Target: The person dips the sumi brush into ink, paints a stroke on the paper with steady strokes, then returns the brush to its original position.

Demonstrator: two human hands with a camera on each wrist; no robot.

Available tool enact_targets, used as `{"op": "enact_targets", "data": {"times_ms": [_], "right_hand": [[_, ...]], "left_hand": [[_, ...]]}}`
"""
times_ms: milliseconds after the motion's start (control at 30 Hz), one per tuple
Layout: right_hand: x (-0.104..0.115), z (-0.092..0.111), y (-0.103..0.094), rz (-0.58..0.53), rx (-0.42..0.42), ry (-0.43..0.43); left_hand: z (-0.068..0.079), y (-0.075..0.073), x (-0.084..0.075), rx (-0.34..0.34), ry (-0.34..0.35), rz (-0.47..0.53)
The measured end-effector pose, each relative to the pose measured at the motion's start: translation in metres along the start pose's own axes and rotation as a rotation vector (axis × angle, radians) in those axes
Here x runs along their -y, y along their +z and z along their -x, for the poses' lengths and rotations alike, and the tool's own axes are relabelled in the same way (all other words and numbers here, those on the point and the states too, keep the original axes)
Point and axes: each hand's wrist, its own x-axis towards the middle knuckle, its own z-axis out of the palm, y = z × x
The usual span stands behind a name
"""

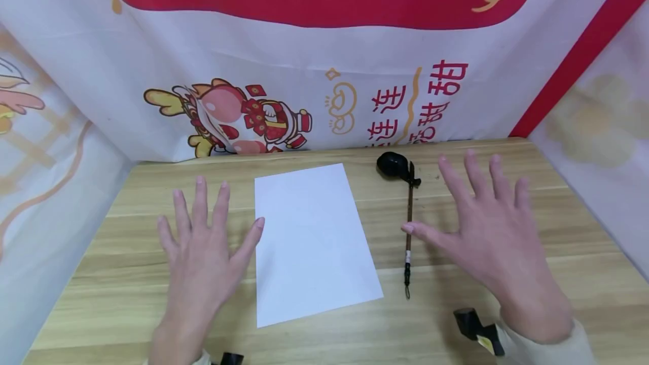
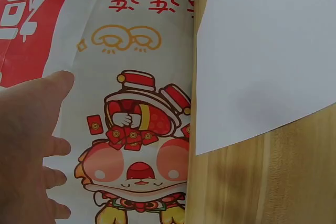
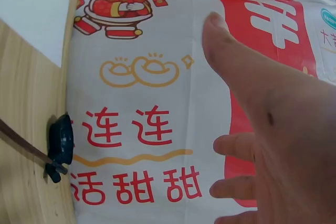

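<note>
A sheet of white paper [image 1: 309,246] lies on the wooden table between the two hands. To its right lies a thin brown writing brush [image 1: 409,207] with a hanging loop at its near end. The brush's dark far end rests on a small glossy black object [image 1: 392,165], whose kind I cannot tell. My left hand [image 1: 203,263] hovers left of the paper, fingers spread and straight, thumb over the sheet's left edge. My right hand [image 1: 494,235] is spread the same way right of the brush, its thumb overlapping the shaft in the head view. Both hold nothing.
A white cloth printed with red and cartoon figures [image 1: 243,117] hangs behind the table's back edge. More printed cloth [image 1: 603,123] hangs at the right and left sides. Bare wooden tabletop [image 1: 588,230] shows around the hands.
</note>
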Motion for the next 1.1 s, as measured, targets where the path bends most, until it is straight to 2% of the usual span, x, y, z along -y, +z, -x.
{"op": "enact_targets", "data": {"times_ms": [300,533,633,733,800,933,1100], "right_hand": [[0.002,0.011,0.002,-0.128,-0.037,-0.044],[-0.001,0.009,0.006,-0.226,-0.049,-0.046],[-0.005,0.005,0.015,-0.292,-0.124,-0.114],[-0.010,0.000,0.027,-0.351,-0.228,-0.193],[-0.013,-0.003,0.036,-0.406,-0.265,-0.221],[-0.018,-0.007,0.054,-0.527,-0.239,-0.175],[-0.024,-0.007,0.072,-0.637,-0.107,-0.082]], "left_hand": [[0.014,0.025,0.001,0.011,-0.047,0.055],[0.014,0.035,0.004,0.043,-0.047,0.092],[0.014,0.037,0.007,0.063,-0.041,0.147],[0.014,0.041,0.010,0.075,-0.025,0.233],[0.014,0.045,0.013,0.095,-0.011,0.296],[0.014,0.055,0.018,0.173,-0.021,0.421],[0.016,0.063,0.024,0.230,-0.048,0.525]]}}
